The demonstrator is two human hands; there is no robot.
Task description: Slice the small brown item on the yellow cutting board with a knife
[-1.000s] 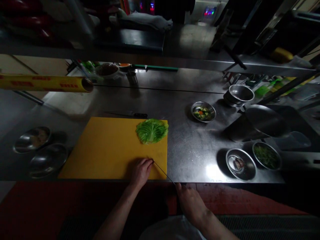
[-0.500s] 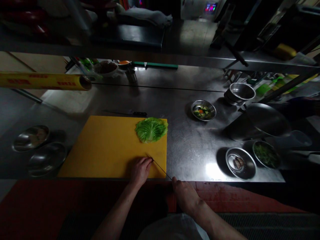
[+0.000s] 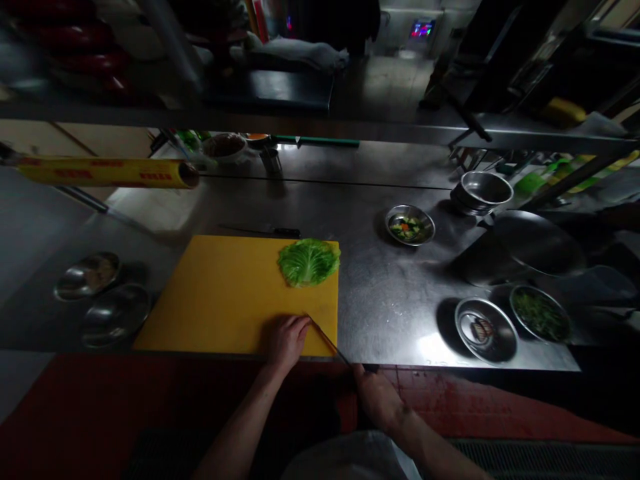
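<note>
A kitchen knife point(image 3: 330, 343) slants over the front right part of a yellow cutting board point(image 3: 220, 293). My right hand point(image 3: 379, 395) is wrapped around its handle, just beyond the counter's front edge. On the board, my left hand point(image 3: 289, 341) has its fingers curled together beside the blade's far end. What those fingers pinch, if anything, is too dark and small to make out. Farther back on the board, at the right corner, lies a green cabbage leaf point(image 3: 309, 263), apart from both hands.
Behind the board lies a second knife point(image 3: 286, 232). Metal bowls point(image 3: 116, 315) stand at the left. To the right are a bowl of cut vegetables point(image 3: 410, 225), a bowl with a small brownish piece point(image 3: 487, 331), a bowl of greens point(image 3: 541, 315) and a large pot point(image 3: 480, 257). A shelf point(image 3: 380, 127) hangs above.
The view has shifted a little, so most things sit farther right in it. The knife's blade is turned and shows more of its side. Both hands keep nearly the same pose.
</note>
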